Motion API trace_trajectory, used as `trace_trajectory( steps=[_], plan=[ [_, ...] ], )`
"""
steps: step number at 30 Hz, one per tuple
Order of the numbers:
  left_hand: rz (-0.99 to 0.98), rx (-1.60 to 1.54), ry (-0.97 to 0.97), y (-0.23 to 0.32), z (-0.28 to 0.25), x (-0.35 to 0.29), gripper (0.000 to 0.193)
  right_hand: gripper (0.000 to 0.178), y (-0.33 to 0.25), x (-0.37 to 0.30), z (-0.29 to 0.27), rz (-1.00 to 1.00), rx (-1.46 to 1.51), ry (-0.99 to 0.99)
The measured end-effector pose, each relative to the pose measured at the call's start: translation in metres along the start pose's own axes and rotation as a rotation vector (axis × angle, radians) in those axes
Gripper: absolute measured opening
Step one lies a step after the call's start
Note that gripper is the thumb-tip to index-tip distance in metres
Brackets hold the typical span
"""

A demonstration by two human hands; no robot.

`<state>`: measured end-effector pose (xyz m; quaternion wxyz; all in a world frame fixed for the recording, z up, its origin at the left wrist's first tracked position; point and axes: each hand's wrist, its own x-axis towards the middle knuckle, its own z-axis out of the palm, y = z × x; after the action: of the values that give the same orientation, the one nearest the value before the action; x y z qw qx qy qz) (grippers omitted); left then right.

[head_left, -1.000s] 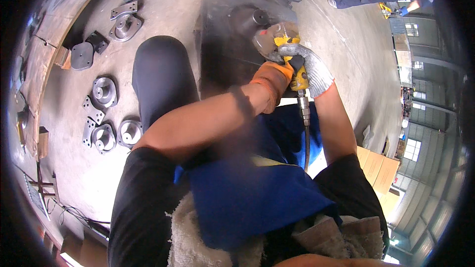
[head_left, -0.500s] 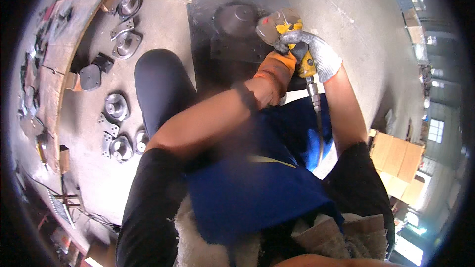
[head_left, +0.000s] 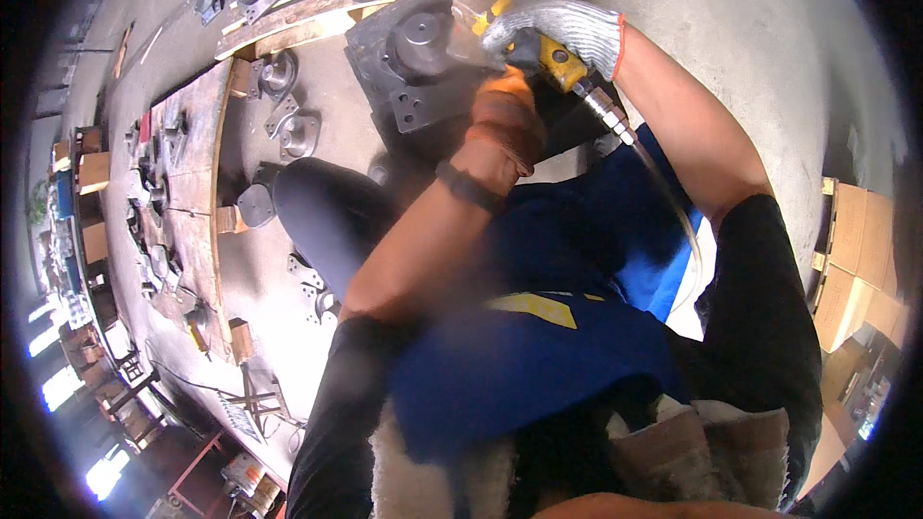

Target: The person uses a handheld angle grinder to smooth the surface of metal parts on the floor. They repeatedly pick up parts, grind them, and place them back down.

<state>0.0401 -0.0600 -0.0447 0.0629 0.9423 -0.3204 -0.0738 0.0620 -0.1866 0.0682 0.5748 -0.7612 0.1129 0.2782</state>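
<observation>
Head view shows, at the upper centre of the frame, my grey-gloved right hand (head_left: 558, 27) and orange-gloved left hand (head_left: 507, 101) wrapped around a yellow-and-black pneumatic grinder (head_left: 561, 65), silver-coupled, beside a dark grey flanged metal part (head_left: 420, 34).

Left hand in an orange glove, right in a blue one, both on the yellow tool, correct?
No, the right hand wears a grey glove, not blue, as the head view shows. The left hand does wear orange, and both are on the yellow tool.
</observation>
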Motion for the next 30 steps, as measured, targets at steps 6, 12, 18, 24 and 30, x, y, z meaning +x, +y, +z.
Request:
trace_trajectory(
  steps=[6,12,18,24,30],
  plan=[
    [0.213,-0.082,0.089,-0.013,-0.014,-0.01,0.051,0.076,-0.003,-0.002,0.005,-0.141,-0.048,0.048],
    [0.09,0.077,-0.039,-0.009,-0.003,-0.008,0.05,0.073,-0.009,-0.012,0.004,-0.085,0.029,-0.015],
    [0.165,0.053,-0.051,-0.013,0.0,-0.008,0.055,0.07,0.015,0.017,0.001,-0.042,0.109,-0.024],
    [0.01,-0.015,-0.028,-0.012,-0.008,-0.018,0.047,0.045,-0.023,-0.031,0.024,-0.048,0.194,0.06],
    [-0.027,-0.033,-0.095,0.023,-0.082,-0.03,0.046,0.036,0.021,-0.012,-0.003,-0.158,0.372,-0.057]
  ],
)
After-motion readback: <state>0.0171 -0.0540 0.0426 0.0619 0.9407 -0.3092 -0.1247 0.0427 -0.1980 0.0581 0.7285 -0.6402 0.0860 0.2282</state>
